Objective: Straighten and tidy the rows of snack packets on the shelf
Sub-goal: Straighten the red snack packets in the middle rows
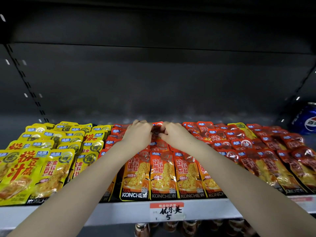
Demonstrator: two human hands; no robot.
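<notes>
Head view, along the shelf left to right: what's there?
Yellow packets → orange packets, where the left hand and right hand pinch one at the back → darker red packets → blue can at far right.

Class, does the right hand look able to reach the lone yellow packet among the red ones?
Probably yes. The yellow packet lies at the back, right of the right hand, its top exposed and nothing above; the hand must first release the red packet it pinches.

left hand (137, 134), right hand (174, 136), pinching orange packet (157, 126)
</notes>
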